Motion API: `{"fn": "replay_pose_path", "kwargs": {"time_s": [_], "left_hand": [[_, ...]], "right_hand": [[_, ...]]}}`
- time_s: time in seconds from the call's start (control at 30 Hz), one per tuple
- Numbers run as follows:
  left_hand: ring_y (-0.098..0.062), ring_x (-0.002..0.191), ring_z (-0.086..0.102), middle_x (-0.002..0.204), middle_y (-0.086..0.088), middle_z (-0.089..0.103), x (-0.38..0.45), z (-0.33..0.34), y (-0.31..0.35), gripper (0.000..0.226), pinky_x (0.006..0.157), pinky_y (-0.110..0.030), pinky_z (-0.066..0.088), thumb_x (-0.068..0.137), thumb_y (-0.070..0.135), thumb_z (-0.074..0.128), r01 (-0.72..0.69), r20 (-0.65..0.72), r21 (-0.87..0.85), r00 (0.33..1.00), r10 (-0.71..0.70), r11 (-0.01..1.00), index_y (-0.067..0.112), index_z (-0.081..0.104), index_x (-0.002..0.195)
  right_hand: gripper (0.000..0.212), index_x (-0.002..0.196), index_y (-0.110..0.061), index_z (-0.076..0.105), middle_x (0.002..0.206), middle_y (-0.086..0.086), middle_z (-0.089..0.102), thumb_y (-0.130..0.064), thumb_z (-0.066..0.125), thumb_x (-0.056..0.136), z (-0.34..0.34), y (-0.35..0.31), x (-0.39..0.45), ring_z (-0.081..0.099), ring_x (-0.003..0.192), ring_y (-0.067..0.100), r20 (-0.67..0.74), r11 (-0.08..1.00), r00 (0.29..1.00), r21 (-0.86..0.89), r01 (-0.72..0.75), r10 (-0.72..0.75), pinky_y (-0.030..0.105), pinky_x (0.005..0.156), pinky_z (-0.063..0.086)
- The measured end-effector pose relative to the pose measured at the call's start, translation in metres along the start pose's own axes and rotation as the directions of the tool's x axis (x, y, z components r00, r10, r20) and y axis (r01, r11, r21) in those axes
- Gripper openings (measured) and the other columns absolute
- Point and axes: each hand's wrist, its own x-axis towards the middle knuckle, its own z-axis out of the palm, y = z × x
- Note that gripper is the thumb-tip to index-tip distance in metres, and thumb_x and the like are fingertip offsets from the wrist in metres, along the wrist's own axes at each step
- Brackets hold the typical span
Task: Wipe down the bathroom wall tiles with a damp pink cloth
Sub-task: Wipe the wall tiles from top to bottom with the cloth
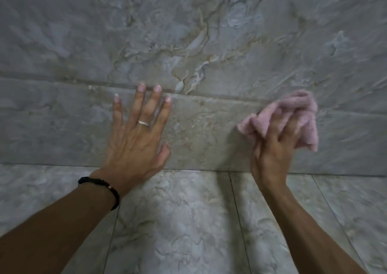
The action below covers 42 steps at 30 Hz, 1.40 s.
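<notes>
Left hand [137, 135] flat on low wall tile [209, 131], fingers spread, bracing only. Bare tile between. Right hand [272, 148] clamps bunched pink cloth [305, 114] against same tile; cloth sits at fingertips, far-right of palm. Likely next swipe: along grout line [209, 95], right hand nearer.

I note the wall tiles [209, 43]: grey stone-look, veined, with a dull sheen. Floor tiles [178, 221] paler, same marbled pattern, slightly glossier. Cloth [307, 127]: pink, fuzzy terry-like fabric, matt. Ring [143, 123]: shiny metal. Bracelet [100, 184]: black, matt, possibly braided cord.
</notes>
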Motion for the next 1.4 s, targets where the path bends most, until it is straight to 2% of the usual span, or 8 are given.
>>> {"fn": "replay_pose_path", "kwargs": {"time_s": [0.1, 0.27, 0.57, 0.83, 1.07, 1.2, 1.33, 1.4], "left_hand": [[-0.036, 0.148, 0.0, 0.161, -0.017, 0.006, -0.003, 0.001, -0.001, 0.094, 0.114, -0.063, -0.006, 0.073, 0.035, 0.058, -0.003, 0.0, -0.002, 1.0, 0.003, 1.0, 0.008, 0.018, 0.153], [-0.037, 0.148, 0.0, 0.161, -0.018, 0.008, -0.012, 0.001, -0.011, 0.09, 0.113, -0.064, -0.005, 0.074, 0.036, 0.054, 0.027, 0.017, 0.007, 0.999, -0.028, 1.0, 0.007, 0.022, 0.152], [-0.037, 0.148, 0.0, 0.161, -0.017, 0.006, -0.014, 0.006, 0.007, 0.092, 0.113, -0.064, -0.005, 0.073, 0.034, 0.056, 0.029, 0.005, -0.041, 1.0, -0.029, 0.999, 0.008, 0.019, 0.153], [-0.037, 0.148, 0.002, 0.16, -0.017, 0.009, -0.002, 0.02, 0.061, 0.093, 0.113, -0.065, -0.003, 0.07, 0.029, 0.061, -0.01, -0.022, -0.084, 1.0, 0.009, 0.996, 0.007, 0.023, 0.152], [-0.036, 0.148, 0.002, 0.161, -0.014, 0.007, 0.02, 0.021, 0.1, 0.094, 0.114, -0.065, -0.003, 0.071, 0.025, 0.068, -0.035, -0.032, -0.126, 0.999, 0.032, 0.991, 0.008, 0.024, 0.152], [-0.036, 0.148, 0.001, 0.161, -0.014, 0.007, 0.021, 0.027, 0.102, 0.096, 0.114, -0.064, -0.006, 0.068, 0.024, 0.068, -0.053, -0.006, -0.078, 0.999, 0.053, 0.996, 0.008, 0.024, 0.152], [-0.037, 0.148, 0.004, 0.161, -0.015, 0.009, 0.015, 0.021, 0.1, 0.093, 0.114, -0.064, -0.005, 0.069, 0.022, 0.067, -0.058, 0.016, -0.038, 0.998, 0.059, 0.998, 0.007, 0.026, 0.152], [-0.038, 0.148, 0.004, 0.161, -0.016, 0.009, 0.012, 0.015, 0.098, 0.092, 0.114, -0.064, -0.005, 0.069, 0.022, 0.066, -0.042, 0.024, -0.021, 0.999, 0.042, 0.999, 0.007, 0.026, 0.151]], "right_hand": [[0.062, 0.155, -0.024, 0.028, 0.164, 0.015, 0.009, -0.008, 0.048, 0.098, 0.022, -0.049, -0.001, -0.003, 0.155, 0.028, -0.006, 0.997, 0.998, 0.055, -0.057, 0.058, 0.056, 0.121, 0.009], [0.077, 0.159, -0.026, 0.025, 0.169, -0.001, 0.011, 0.005, 0.05, 0.093, 0.025, -0.046, -0.004, 0.033, 0.148, 0.034, 0.229, 0.743, 0.728, -0.025, 0.668, -0.646, 0.054, 0.118, 0.031], [0.055, 0.152, -0.025, 0.04, 0.166, 0.008, 0.02, -0.01, 0.051, 0.1, 0.004, -0.029, 0.021, 0.017, 0.148, 0.05, 0.188, 0.719, 0.738, -0.167, 0.675, -0.648, 0.052, 0.124, -0.001], [0.094, 0.162, -0.025, 0.008, 0.169, -0.005, 0.005, 0.013, 0.045, 0.085, -0.053, 0.118, 0.019, 0.018, 0.153, 0.014, 0.51, 0.594, 0.566, -0.127, 0.794, -0.648, 0.044, 0.119, 0.025], [0.055, 0.155, -0.026, 0.035, 0.169, 0.0, 0.007, -0.01, 0.047, 0.104, -0.048, 0.091, 0.057, 0.025, 0.145, 0.052, 0.136, 0.69, 0.71, -0.169, 0.704, -0.691, 0.064, 0.117, 0.022], [0.057, 0.16, -0.01, 0.012, 0.169, 0.002, -0.001, 0.008, 0.013, 0.105, -0.017, 0.134, -0.011, 0.01, 0.154, 0.033, 0.419, 0.381, 0.471, -0.282, 0.88, -0.777, 0.048, 0.12, 0.024], [0.075, 0.159, -0.01, 0.008, 0.169, -0.005, -0.002, 0.01, 0.02, 0.088, -0.035, 0.13, -0.031, 0.032, 0.144, 0.041, 0.599, 0.482, 0.383, 0.006, 0.876, -0.703, 0.041, 0.056, 0.055], [0.081, 0.156, -0.016, 0.024, 0.168, 0.004, 0.009, 0.017, 0.034, 0.083, -0.035, 0.12, -0.016, 0.025, 0.148, 0.042, 0.52, 0.498, 0.412, 0.03, 0.867, -0.748, 0.05, 0.063, 0.056]]}}
